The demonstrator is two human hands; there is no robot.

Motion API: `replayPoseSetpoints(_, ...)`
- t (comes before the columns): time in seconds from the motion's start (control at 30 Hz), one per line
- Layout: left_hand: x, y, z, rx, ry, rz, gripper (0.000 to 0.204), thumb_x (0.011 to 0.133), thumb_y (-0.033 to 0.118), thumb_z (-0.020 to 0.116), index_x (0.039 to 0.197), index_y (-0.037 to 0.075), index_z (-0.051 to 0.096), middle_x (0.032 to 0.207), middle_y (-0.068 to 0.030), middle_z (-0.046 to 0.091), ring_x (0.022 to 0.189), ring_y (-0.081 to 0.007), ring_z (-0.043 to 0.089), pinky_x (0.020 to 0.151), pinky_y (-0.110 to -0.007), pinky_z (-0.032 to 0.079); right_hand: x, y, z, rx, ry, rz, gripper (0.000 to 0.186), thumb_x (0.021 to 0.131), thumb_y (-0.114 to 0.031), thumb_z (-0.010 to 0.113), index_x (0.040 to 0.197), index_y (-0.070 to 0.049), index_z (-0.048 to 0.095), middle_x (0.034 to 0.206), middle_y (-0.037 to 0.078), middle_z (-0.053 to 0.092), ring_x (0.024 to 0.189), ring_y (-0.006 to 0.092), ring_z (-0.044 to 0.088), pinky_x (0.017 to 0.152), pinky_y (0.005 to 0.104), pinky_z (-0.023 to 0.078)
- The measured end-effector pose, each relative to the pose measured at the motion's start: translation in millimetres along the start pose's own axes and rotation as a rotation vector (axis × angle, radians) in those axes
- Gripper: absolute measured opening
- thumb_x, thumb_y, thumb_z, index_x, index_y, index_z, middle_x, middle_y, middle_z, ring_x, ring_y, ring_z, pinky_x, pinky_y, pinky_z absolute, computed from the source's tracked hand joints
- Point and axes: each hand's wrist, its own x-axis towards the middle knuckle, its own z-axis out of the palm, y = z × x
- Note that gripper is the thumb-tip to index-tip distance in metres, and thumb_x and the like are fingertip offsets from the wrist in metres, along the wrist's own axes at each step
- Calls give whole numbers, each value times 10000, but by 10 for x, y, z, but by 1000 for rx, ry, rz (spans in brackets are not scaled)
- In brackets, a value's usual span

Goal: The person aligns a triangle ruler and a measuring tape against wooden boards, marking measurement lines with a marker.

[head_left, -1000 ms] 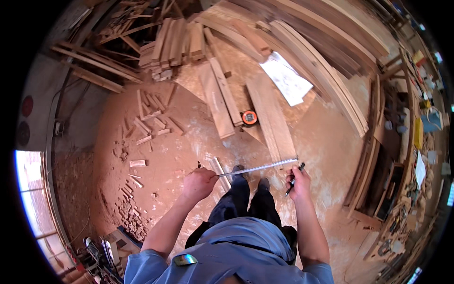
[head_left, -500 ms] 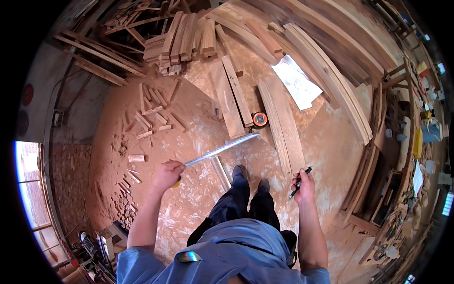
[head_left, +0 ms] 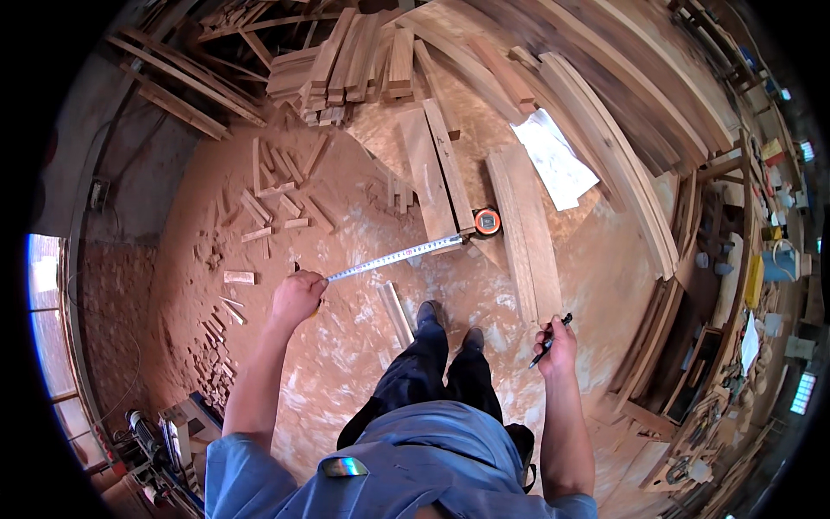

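Find the left hand [head_left: 298, 297] on the left, curled tight around the near end of a long white tape [head_left: 393, 259]. Cannot see inside the fist. Look along the tape to its far end, to the right, by the near end of the left boards [head_left: 424, 173], just beside a round orange and black tape measure [head_left: 487, 221]. See the right hand [head_left: 558, 348] on the right, half curled, pinching a dark pen [head_left: 539, 353] near the near end of the right boards [head_left: 539, 251]; cannot tell about touching. Pull the tape straight and flat, with no twist or sag. Hold the fist firm, and read from right above. Notice thin, bendy tape; hard, flat wood with brown lines; thin white paper [head_left: 556, 160], far right; dusty floor [head_left: 354, 346] with little wood blocks [head_left: 239, 278], left.
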Motion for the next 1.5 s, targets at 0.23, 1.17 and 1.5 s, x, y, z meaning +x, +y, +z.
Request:
replayPoseSetpoints(0.23, 58, -63, 92, 22, 75, 35, 206, 950, 282, 654, 956, 105, 760, 983, -113, 723, 991, -326, 677, 838, -455, 553, 10, -2, 8, -10, 8, 18, 207, 1020, -279, 627, 911, -122, 549, 764, 19, 608, 568, 133, 566, 427, 284, 409)
replayPoseSetpoints(1.17, -2000, -101, 1347, -494, 188, -304, 145, 921, 152, 706, 893, 14, 741, 819, -144, 701, 754, -268, 697, 688, -374, 541, 156, -152, -213, -87, -203, 122, 208, 995, -286, 669, 1035, -94, 599, 845, 49, 663, 627, 156, 626, 438, 297, 416)
replayPoseSetpoints(1.5, -5137, 271, 2941, -900, 44, -1242, 259, 948, 223, 646, 928, -17, 742, 747, -78, 694, 658, -160, 656, 613, -313, 517, 593, -106, -1501, -1098, -252, 9, 270, 968, -273, 675, 853, -30, 650, 655, 43, 615, 459, 119, 510, 389, 275, 369)
